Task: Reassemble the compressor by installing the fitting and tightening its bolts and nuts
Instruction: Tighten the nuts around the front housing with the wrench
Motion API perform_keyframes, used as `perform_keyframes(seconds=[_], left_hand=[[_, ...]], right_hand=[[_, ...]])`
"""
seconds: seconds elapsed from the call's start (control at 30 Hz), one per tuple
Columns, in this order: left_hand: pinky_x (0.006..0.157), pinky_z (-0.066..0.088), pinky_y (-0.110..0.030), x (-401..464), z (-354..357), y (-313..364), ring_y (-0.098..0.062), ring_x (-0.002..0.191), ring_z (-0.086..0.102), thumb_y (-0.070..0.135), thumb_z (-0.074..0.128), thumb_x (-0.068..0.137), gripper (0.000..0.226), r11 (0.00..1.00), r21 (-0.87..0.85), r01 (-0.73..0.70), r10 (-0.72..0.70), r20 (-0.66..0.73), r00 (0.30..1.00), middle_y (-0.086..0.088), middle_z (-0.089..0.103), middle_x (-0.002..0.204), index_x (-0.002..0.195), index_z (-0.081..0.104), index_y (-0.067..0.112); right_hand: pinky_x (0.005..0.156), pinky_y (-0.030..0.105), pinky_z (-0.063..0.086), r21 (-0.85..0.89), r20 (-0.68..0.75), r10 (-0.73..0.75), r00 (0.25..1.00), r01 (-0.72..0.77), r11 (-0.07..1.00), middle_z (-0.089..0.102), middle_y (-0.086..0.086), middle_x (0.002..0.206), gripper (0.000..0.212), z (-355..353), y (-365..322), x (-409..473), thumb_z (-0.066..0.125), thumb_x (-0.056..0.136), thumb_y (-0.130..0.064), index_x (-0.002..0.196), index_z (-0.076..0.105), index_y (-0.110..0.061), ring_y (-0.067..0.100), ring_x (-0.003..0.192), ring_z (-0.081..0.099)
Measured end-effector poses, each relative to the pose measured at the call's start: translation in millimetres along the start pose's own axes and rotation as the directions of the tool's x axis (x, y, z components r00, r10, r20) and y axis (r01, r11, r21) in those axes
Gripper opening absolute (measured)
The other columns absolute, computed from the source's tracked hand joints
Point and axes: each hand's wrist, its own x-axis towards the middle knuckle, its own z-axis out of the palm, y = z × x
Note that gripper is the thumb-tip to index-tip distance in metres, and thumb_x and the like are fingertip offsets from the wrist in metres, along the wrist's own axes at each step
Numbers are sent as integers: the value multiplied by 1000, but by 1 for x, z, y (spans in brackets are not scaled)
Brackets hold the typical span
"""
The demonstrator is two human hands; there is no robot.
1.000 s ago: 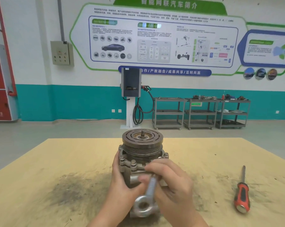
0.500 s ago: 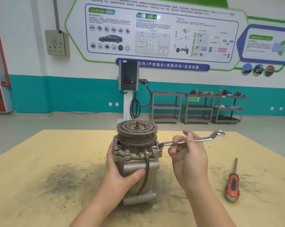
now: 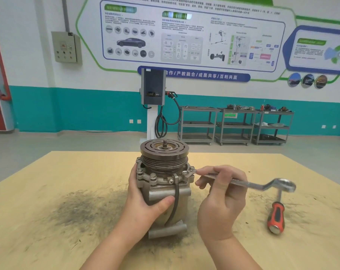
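On the desk [image 3: 48, 191] the compressor [image 3: 163, 184] stands upright, left hand [image 3: 145, 199] gripping its body, right hand [image 3: 221, 199] curled around a wrench [image 3: 253, 184] set on a flange bolt [image 3: 185, 173], screwdriver [image 3: 276, 215] lying right of it.

A tan table [image 3: 67, 172] (dark-smudged) bears the upright compressor [image 3: 163, 184] and a red-handled screwdriver [image 3: 276, 217].

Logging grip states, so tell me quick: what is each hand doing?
Left hand: grips the compressor body.
Right hand: holds the wrench.
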Motion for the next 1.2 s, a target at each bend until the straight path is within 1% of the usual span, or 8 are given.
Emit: perform_keyframes(seconds=[0.17,0.23,0.37,0.47,0.63,0.83,1.03,1.2], left_hand=[[108,41,-28,-1,1,1,0,125,51,40,87,65,109,999,13,-48,48,8,999,17,52,137,145,14,51],[100,44,-15,-1,2,2,7,119,52,43,86,59,104,999,12,-33,33,-8,999,23,54,131,134,16,65],[76,39,4,-1,-4,4,19,110,51,49,81,57,89,1000,-28,4,-4,-13,1000,41,54,118,115,21,79],[75,40,4,0,-8,8,22,107,50,61,75,56,86,997,-77,9,-9,3,1000,49,51,110,122,21,69],[73,37,6,0,-7,10,29,104,46,66,73,53,96,998,-63,12,-13,-12,1000,57,47,103,129,15,63],[87,41,-6,3,-14,5,16,117,50,73,71,51,108,996,-77,41,-41,-5,999,23,51,133,143,18,49],[85,38,-3,9,-32,-3,15,120,47,76,50,76,73,997,-69,41,-52,-166,985,18,50,139,139,42,38],[86,49,-20,6,-15,3,-1,111,61,85,74,38,106,989,-136,55,-76,-155,985,18,66,114,130,41,44]], right_hand=[[74,21,50,-135,342,-268,901,329,935,62,-3,87,25,-1,2,-15,44,104,-31,94,58,-12,11,78,61],[72,18,49,-106,355,-255,899,309,945,60,-2,87,24,-1,-3,-7,40,105,-31,96,56,-16,10,76,60],[58,22,48,69,-4,151,988,-151,986,66,1,75,18,-7,-11,22,32,105,-24,99,48,-22,15,58,58],[52,23,46,224,-84,549,832,-521,824,67,3,66,20,-18,5,39,30,107,-18,99,47,-15,15,50,54],[49,22,47,302,-13,688,726,-653,695,65,4,63,22,-22,24,47,31,107,-19,99,49,-10,14,49,53],[47,21,46,348,97,819,565,-791,504,61,4,61,27,-25,35,59,32,107,-22,96,51,-6,13,46,50],[57,25,50,55,98,247,964,-253,966,68,3,77,20,-2,12,6,42,103,-30,91,55,-21,18,57,59],[67,35,56,-201,498,-135,856,266,943,70,1,85,23,13,2,-18,68,88,-29,83,72,-6,16,79,67]])
